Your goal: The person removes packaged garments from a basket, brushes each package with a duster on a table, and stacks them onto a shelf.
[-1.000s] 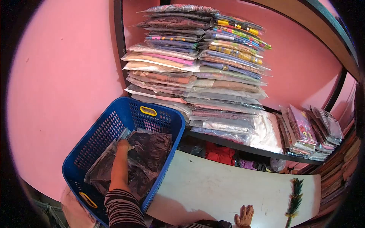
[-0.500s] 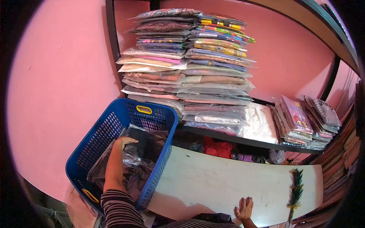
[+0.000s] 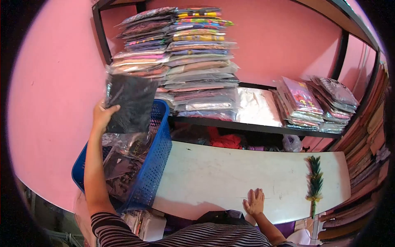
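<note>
Dark green feathery bundle with yellowish tufts at its stem (image 3: 314, 181): lies near right edge of long white tabletop (image 3: 205, 177), stem toward front edge. Black-framed shelf (image 3: 263, 129): folded white cloth (image 3: 258, 106) by front edge; two short stacks of clear-bagged folded fabrics (image 3: 302, 101) near right end. Below front edge: crumpled red cloth (image 3: 224, 139), translucent plastic bag (image 3: 291, 143) farther right.

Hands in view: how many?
2: the left hand holds a dark bagged packet over the blue basket; the right hand rests on the white table. No others show.
</note>
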